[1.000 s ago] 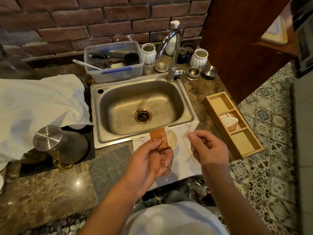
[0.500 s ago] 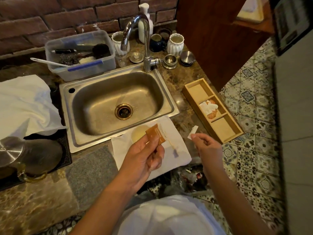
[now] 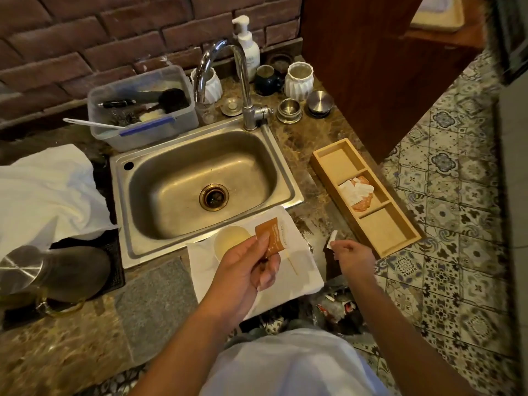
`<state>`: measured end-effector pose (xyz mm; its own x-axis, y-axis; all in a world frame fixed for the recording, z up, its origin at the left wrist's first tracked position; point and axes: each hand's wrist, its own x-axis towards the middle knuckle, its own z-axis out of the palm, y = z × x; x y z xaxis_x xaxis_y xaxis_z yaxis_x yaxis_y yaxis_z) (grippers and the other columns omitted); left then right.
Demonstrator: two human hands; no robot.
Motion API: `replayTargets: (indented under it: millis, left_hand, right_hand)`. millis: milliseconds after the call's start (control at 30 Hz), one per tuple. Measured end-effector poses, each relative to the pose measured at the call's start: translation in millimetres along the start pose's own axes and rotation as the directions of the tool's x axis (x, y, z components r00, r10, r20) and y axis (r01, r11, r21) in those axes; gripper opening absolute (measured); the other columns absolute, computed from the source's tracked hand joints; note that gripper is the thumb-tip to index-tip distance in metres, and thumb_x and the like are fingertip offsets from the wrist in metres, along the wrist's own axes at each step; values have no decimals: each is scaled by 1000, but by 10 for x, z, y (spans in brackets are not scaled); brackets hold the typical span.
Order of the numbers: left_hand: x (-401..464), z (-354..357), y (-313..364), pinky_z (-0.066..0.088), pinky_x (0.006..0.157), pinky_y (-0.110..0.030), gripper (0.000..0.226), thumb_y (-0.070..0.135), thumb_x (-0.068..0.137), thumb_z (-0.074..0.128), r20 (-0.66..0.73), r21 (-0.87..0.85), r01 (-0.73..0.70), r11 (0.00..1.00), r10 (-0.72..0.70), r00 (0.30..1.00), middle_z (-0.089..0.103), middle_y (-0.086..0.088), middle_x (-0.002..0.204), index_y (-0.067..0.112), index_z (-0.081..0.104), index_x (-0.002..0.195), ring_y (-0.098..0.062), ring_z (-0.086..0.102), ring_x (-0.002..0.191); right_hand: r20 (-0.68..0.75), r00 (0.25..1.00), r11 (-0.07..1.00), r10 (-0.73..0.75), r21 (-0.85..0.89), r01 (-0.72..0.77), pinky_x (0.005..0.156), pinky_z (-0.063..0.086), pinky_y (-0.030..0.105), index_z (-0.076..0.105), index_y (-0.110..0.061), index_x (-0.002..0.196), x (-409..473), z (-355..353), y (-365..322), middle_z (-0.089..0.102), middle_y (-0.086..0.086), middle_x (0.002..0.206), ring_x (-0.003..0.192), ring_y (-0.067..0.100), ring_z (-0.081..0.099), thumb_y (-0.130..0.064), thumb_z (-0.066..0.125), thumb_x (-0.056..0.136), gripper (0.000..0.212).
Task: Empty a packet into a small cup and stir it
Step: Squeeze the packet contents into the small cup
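My left hand (image 3: 245, 270) pinches a small orange-brown packet (image 3: 273, 235) between thumb and fingers, just right of a small pale cup (image 3: 228, 241). The cup stands on a white napkin (image 3: 303, 278) in front of the sink, partly hidden by my hand. A thin pale stir stick (image 3: 293, 265) lies on the napkin below the packet. My right hand (image 3: 351, 255) is out to the right, beyond the counter edge, pinching a small white torn strip (image 3: 332, 239) of the packet.
A steel sink (image 3: 200, 178) with a tall tap (image 3: 243, 90) lies behind the napkin. A wooden divided tray (image 3: 371, 221) holding more packets sits at right. A kettle (image 3: 43, 275), white cloth (image 3: 43, 192), plastic tub (image 3: 143, 107) and cups surround them.
My right hand has pulled the torn strip away to the right of the packet. My left hand keeps the packet by the cup. The view has swung rightward.
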<state>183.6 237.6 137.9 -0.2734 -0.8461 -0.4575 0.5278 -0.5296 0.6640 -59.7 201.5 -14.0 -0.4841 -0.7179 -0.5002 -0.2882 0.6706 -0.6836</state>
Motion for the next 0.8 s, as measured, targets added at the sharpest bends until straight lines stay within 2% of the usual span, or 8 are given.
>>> replayTargets:
  millis: [67, 167, 267, 433, 533, 667, 800]
  left_hand:
    - [23, 31, -24, 32, 48, -22, 23, 30, 92, 63, -15, 3, 7, 1000, -7, 1000, 59, -11, 66, 9, 72, 92, -10, 43, 44]
    - [42, 66, -60, 32, 47, -22, 25, 30, 91, 66, -41, -6, 12, 1000, -12, 999, 59, -12, 65, 6, 70, 95, -10, 44, 43]
    - [43, 99, -88, 33, 47, -23, 24, 26, 94, 61, -78, -11, 21, 1000, -22, 997, 58, -13, 65, 5, 71, 97, -11, 43, 44]
    - [56, 115, -135, 34, 45, -21, 23, 26, 94, 61, -86, -15, 13, 1000, -14, 996, 59, -13, 64, 4, 70, 96, -10, 45, 43]
    - [63, 125, -150, 36, 44, -20, 25, 29, 91, 66, -90, -20, 16, 1000, -18, 996, 59, -13, 64, 4, 71, 96, -10, 45, 43]
    - [59, 132, -169, 35, 45, -20, 27, 30, 89, 66, -85, -3, 13, 1000, -13, 996, 58, -13, 65, 4, 71, 96, -10, 44, 44]
    - [35, 125, -184, 36, 47, -20, 27, 29, 94, 64, -82, 9, 6, 1000, -6, 997, 58, -12, 66, 3, 69, 100, -9, 46, 45]
  right_hand:
    - [-4, 1000, 1000, 4, -22, -4, 76, 54, 34, 79, -17, 98, 61, 8, 22, 72, -3, 79, 78, 13, 65, -28, 70, 93, 15]
    - [-18, 1000, 999, -3, -33, 2, 66, 49, 28, 78, -18, 95, 121, 14, 36, 73, -1, 81, 78, 14, 65, -27, 70, 93, 13]
    - [-5, 1000, 999, -13, -48, 13, 68, 47, 29, 78, -18, 92, 153, 13, 45, 74, 1, 87, 84, 20, 67, -27, 71, 92, 11]
    - [4, 1000, 998, -10, -68, 10, 65, 46, 27, 74, -24, 82, 181, -2, 55, 74, -1, 86, 82, 18, 68, -27, 74, 90, 8]
    - [4, 1000, 995, -14, -95, 15, 59, 46, 25, 79, -21, 89, 194, -23, 80, 76, 0, 86, 76, 15, 67, -29, 72, 90, 10]
    - [9, 999, 994, -31, -106, 32, 59, 48, 26, 80, -21, 97, 175, -37, 111, 75, -1, 84, 73, 14, 66, -29, 69, 92, 15]
    - [-6, 999, 995, -37, -97, 36, 72, 54, 31, 79, -19, 106, 165, -47, 122, 76, 2, 88, 82, 19, 69, -29, 68, 92, 20]
